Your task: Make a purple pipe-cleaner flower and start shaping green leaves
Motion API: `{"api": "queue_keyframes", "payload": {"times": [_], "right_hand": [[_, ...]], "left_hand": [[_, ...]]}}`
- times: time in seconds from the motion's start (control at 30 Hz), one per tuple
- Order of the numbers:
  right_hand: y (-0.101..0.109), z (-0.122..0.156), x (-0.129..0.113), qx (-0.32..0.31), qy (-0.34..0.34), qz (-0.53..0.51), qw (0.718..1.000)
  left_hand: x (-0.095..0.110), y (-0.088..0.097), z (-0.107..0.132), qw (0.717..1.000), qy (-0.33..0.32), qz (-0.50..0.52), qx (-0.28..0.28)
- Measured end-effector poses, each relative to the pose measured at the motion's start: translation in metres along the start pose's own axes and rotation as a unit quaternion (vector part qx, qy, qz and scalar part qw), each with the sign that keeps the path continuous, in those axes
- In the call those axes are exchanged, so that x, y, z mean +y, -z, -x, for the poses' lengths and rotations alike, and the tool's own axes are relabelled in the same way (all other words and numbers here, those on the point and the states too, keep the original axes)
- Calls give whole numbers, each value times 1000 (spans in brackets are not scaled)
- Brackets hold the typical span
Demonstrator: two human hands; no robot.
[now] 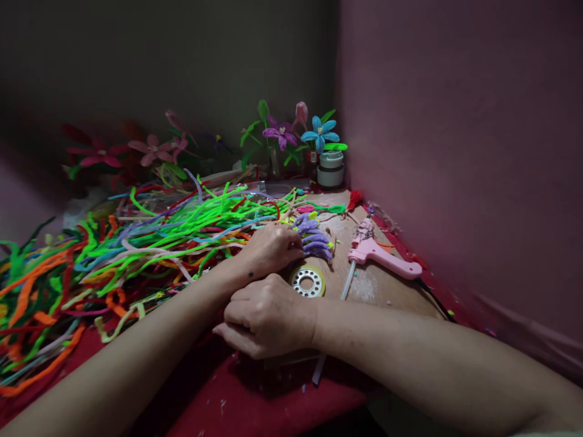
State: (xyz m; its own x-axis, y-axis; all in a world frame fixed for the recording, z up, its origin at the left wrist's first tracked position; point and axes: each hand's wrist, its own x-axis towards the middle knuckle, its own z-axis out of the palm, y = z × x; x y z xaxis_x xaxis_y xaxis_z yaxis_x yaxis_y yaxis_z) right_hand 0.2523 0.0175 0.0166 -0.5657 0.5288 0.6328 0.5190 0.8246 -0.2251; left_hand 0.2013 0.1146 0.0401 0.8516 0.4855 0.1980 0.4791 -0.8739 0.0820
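My left hand [269,249] reaches forward over the wooden board [378,285], its fingers curled at a bunch of purple pipe-cleaner petals [314,238]. My right hand [264,315] lies crossed under the left forearm near the front of the board, fingers bent and pressed down; what they hold, if anything, is hidden. A roll of tape [308,281] lies flat just beyond the right hand. A glue stick [347,280] lies beside the roll.
A big heap of coloured pipe cleaners [136,243] covers the left of the red cloth [255,400]. A pink glue gun [380,254] lies at right near the pink wall. Finished pipe-cleaner flowers [291,133] and a small jar [330,168] stand at the back corner.
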Motion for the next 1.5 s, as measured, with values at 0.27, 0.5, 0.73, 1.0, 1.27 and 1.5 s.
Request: {"api": "queue_keyframes", "payload": {"times": [0.27, 0.5, 0.73, 1.0, 1.27, 1.5], "right_hand": [[0, 0, 0, -13, -1, -1, 1000], [0, 1, 0, -9, -1, -2, 1000], [0, 0, 1, -3, -2, -6, 1000], [1, 1, 1, 4, 10, -9, 1000], [-1, 2, 0, -6, 10, -7, 1000], [0, 2, 1, 1, 6, -13, 1000]], "left_hand": [[1, -6, -1, 999, 12, -36, 7], [1, -6, 0, 999, -25, -21, 1], [0, 4, 5, 1000, 8, 15, 8], [3, 11, 11, 997, 37, 66, -16], [4, 5, 11, 996, -40, 78, -15], [3, 1, 7, 996, -10, 82, -25]]}}
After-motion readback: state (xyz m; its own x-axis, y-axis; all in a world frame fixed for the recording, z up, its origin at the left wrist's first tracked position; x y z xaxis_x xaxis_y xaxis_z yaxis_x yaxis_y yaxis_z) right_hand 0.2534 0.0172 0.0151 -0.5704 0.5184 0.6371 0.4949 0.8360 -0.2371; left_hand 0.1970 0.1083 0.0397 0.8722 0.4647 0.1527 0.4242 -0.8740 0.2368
